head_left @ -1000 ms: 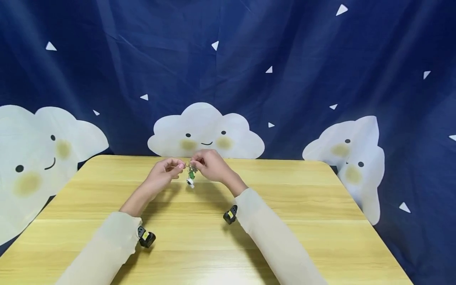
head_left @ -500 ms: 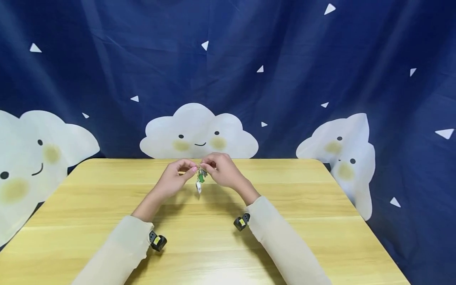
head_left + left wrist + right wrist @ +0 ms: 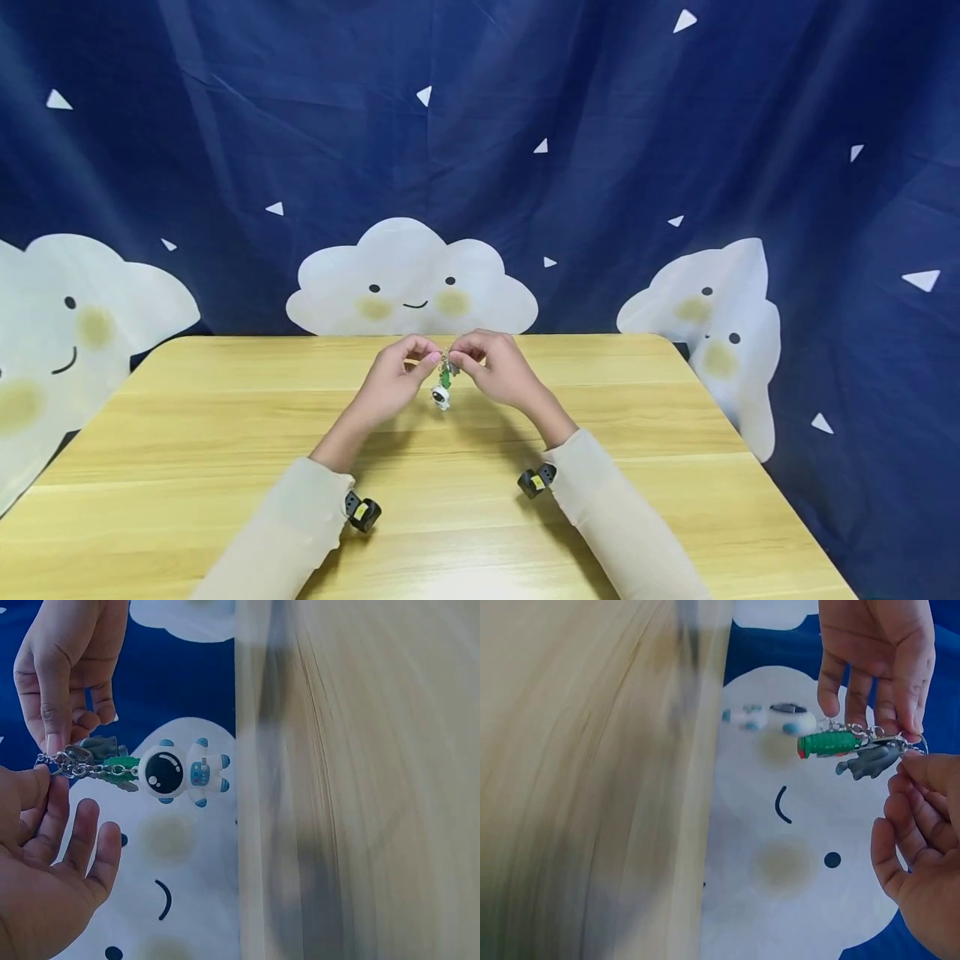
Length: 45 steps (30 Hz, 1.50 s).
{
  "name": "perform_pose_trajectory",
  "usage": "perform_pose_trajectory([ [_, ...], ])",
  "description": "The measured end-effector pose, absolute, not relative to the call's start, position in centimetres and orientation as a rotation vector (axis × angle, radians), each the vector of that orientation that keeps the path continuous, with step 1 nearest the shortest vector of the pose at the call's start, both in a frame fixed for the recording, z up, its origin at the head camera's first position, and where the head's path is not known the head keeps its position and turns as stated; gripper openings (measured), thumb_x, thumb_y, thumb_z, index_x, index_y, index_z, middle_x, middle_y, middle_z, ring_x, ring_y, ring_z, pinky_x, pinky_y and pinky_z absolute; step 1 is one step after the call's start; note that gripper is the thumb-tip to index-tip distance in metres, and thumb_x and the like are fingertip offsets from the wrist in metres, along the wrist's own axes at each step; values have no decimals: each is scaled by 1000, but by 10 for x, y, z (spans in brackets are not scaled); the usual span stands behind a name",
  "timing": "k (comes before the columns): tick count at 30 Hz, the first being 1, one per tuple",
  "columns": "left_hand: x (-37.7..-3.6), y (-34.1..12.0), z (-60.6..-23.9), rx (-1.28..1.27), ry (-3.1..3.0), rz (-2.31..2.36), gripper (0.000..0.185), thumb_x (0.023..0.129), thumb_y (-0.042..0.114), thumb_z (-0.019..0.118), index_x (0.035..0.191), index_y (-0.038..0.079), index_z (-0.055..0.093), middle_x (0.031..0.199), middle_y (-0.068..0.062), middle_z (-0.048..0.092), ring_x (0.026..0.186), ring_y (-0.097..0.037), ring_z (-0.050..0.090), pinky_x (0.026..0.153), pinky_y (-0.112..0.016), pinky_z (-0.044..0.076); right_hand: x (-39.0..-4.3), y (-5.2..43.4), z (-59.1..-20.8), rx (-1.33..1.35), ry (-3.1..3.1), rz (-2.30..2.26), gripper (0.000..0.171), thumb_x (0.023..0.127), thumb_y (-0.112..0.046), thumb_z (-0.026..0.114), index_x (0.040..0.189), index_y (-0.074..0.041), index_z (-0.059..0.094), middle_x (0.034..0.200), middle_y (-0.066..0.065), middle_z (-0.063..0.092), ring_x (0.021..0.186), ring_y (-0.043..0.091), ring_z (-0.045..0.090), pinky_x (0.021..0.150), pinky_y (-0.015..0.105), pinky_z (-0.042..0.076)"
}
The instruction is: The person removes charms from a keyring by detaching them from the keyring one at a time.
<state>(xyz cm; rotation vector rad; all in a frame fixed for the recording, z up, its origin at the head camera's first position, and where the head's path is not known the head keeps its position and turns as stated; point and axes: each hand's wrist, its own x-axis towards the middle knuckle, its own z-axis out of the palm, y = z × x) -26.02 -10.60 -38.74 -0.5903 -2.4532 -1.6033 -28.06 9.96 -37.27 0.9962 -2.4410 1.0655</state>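
Both hands hold a small keychain between them, just above the far middle of the wooden table. Its metal chain carries a white astronaut figure, a green charm and a grey charm. My left hand pinches the ring end with thumb and fingers. Next to that grip, the fingertips of my right hand pinch the chain. The astronaut hangs lowest, clear of the tabletop. Both arms wear pale long sleeves.
A dark blue curtain printed with smiling white clouds hangs right behind the table's far edge. The table's right edge falls off toward the curtain. Small black wrist cameras sit under both sleeves.
Both hands have drifted a little to the right over the table, still pinching the keychain. The head view has turned slightly rightward.
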Motion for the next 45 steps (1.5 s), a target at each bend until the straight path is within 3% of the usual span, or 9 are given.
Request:
perform_pose_trajectory([
  [14,-258,-80,-392,-492,-2428,-1487,7,104,11,60,104,6,64,98,-7,66,99,-24,62,81,-37,53,-273,113,-379,953,-2476,1075,10,99,-12,69,96,-8,78,89,-1,72,75,9,62,69,26,54],
  [23,-258,-76,-393,-497,-2432,-1503,9,104,14,60,104,8,66,97,-6,67,99,-23,63,82,-37,53,-269,118,-376,956,-2482,1058,10,100,-11,68,96,-7,76,90,1,72,76,10,63,70,27,55],
  [30,-258,-71,-391,-531,-2442,-1467,10,103,13,63,104,6,69,95,-4,68,95,-21,64,78,-35,57,-270,124,-370,969,-2438,985,11,102,-10,63,96,-6,72,86,1,65,78,13,59,71,37,56],
  [40,-258,-71,-394,-520,-2392,-1533,9,102,16,65,103,8,70,93,-1,69,95,-19,65,77,-34,55,-270,124,-367,926,-2422,1022,12,102,-11,64,101,-4,73,91,4,69,80,15,63,73,35,57],
  [45,-258,-72,-394,-481,-2334,-1634,10,102,16,65,103,8,70,94,-3,69,96,-21,65,78,-35,56,-271,124,-370,939,-2397,1019,10,101,-9,65,99,-4,73,86,2,67,77,14,63,72,35,57],
])
